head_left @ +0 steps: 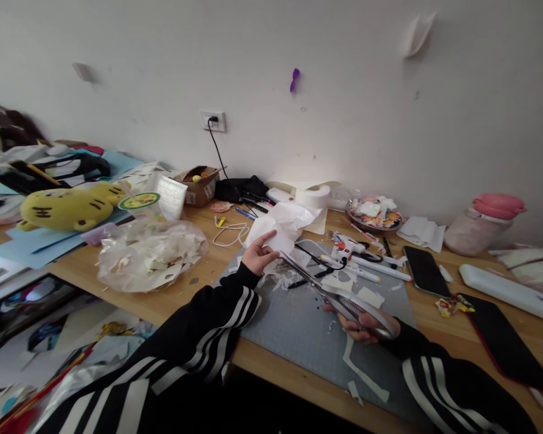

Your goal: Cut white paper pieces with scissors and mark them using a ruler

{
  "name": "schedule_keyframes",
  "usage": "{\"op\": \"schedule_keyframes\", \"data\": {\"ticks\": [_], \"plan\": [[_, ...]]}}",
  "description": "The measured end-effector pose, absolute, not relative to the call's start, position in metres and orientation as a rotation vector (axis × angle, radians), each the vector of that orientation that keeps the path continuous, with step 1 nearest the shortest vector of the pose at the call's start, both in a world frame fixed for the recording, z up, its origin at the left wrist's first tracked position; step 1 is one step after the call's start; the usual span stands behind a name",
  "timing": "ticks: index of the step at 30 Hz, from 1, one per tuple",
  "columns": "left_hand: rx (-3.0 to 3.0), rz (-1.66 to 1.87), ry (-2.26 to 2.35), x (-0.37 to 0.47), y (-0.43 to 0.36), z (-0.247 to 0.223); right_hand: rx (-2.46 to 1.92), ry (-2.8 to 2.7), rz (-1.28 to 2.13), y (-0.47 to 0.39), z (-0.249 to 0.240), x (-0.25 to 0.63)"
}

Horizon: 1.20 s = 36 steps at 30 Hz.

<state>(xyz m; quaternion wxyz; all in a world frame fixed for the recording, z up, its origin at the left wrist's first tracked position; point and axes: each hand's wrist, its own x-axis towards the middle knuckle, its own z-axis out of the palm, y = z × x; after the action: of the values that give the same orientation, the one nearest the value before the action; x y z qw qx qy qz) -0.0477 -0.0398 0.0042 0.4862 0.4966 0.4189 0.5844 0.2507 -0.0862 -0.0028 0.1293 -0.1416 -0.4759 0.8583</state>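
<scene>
pale wall (253, 60) stands behind a wood bench (176, 298) full of stuff. the right grip (359, 328) is curled around the handle end of big scissors (317, 282), which point up and left over a gray mat (289, 343). the left grip (257, 256) has its thumb and pointing finger spread a bit at the white sheet (269, 239); i cannot tell if they pinch it. that sheet is just past the left grip, over the back of the mat, and the scissor tips are near the thumb. paper bits (371, 295) lie on the mat, with a long strip (381, 393) by the front edge. behind the scissors are a glue gun (346, 247) and white pens (364, 272). farther right, a phone (425, 271), a black tablet (511, 343) and a bottle (470, 235) sit on the bench. a bowl (380, 228) of scraps (373, 211) is near the wall. to the left are a clear bag (113, 265) and a yellow toy (67, 208). a brown box (201, 193) sits at the back.
</scene>
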Motion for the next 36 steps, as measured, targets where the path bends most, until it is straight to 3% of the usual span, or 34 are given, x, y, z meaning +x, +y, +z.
{"op": "schedule_keyframes", "data": {"ticks": [18,36], "plan": [[1.234,1.281,0.987,-0.037,-0.048,0.008,-0.399,-1.372,2.503,-0.086,-0.002,0.251],[1.149,1.465,0.967,-0.041,-0.046,0.009,-0.400,-1.409,2.462,-0.087,-0.001,0.249]]}}
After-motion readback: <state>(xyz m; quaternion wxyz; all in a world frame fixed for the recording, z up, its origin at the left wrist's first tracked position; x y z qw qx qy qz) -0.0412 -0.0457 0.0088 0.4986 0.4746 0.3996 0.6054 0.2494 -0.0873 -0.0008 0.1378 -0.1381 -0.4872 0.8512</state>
